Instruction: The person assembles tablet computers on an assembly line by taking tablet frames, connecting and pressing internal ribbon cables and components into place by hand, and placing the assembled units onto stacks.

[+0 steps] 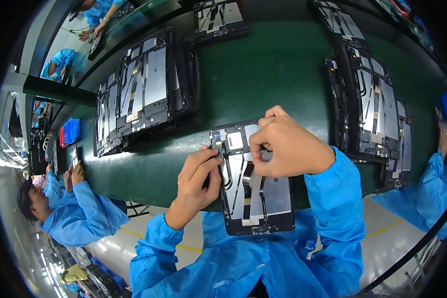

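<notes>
An opened tablet housing (278, 196) with silver plates, black flex cables and a small circuit board lies in front of me. Its lower end juts past the table's near edge above my lap. My left hand (196, 179) grips the housing's left side near the upper corner, its fingers bent and closed. Across the upper right part lies my right hand (285, 144), fingers curled tightly against the inside near the cables. Whatever those fingers pinch is hidden beneath them.
Stacked tablet housings (144, 84) stand at the left of the green table (268, 69), with more stacks (375, 104) at the right. Another housing (219, 19) lies at the far side. A co-worker (79, 208) sits at left near a blue bin (72, 130); a blue sleeve (417, 193) shows at right.
</notes>
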The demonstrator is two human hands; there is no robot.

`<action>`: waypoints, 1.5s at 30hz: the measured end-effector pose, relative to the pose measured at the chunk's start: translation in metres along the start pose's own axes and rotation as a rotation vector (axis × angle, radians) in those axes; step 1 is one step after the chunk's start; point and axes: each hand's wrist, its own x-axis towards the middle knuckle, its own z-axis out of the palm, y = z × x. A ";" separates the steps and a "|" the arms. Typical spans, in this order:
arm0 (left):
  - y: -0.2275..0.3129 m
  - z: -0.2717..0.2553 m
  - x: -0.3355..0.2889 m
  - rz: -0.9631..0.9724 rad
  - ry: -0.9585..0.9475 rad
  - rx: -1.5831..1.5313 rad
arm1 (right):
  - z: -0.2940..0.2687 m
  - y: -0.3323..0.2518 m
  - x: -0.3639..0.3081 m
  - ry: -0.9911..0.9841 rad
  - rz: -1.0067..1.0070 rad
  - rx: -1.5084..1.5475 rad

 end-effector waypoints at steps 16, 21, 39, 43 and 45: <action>0.027 0.007 0.017 0.073 0.018 0.202 | -0.004 0.011 -0.003 0.147 0.015 -0.137; 0.064 0.020 0.019 -0.130 -0.026 0.271 | -0.006 0.013 -0.004 0.148 0.043 -0.130; 0.101 0.041 0.008 -0.324 -0.090 0.006 | -0.022 0.007 -0.021 0.073 0.131 -0.140; 0.098 0.042 0.007 -0.327 -0.045 -0.007 | -0.022 0.010 -0.029 0.096 0.143 -0.160; 0.098 0.043 0.008 -0.350 -0.065 0.008 | -0.024 0.012 -0.032 0.103 0.153 -0.172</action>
